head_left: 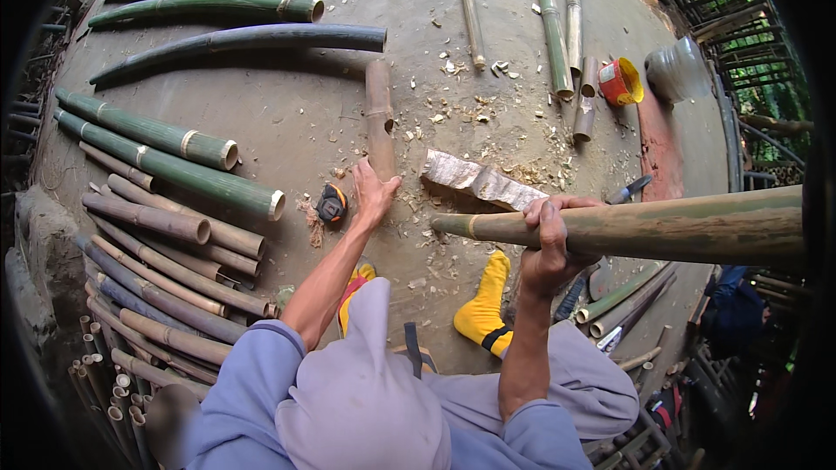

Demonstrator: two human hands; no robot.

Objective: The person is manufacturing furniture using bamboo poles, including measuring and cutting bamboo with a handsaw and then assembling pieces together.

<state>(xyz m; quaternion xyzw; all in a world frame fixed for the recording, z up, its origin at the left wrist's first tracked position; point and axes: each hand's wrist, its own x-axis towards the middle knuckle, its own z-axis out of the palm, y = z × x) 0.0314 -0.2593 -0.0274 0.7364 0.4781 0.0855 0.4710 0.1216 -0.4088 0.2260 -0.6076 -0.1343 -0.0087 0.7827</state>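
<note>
My left hand is closed around the near end of a short brown bamboo piece, which lies on the ground and has a notch cut in its side. My right hand grips a thick green-brown bamboo pole from below, near its narrower end. The pole runs out to the right, raised over the ground. Just beyond that hand lies a rough wooden block with a hollowed top, partly covered by my fingers. A black and orange tape measure sits left of my left wrist.
Green and dark bamboo poles lie at the far left, with several stacked brown ones nearer. Wood chips litter the middle. At right are a red-yellow tin, a clear plastic jar and a blade. My yellow-socked foot is close.
</note>
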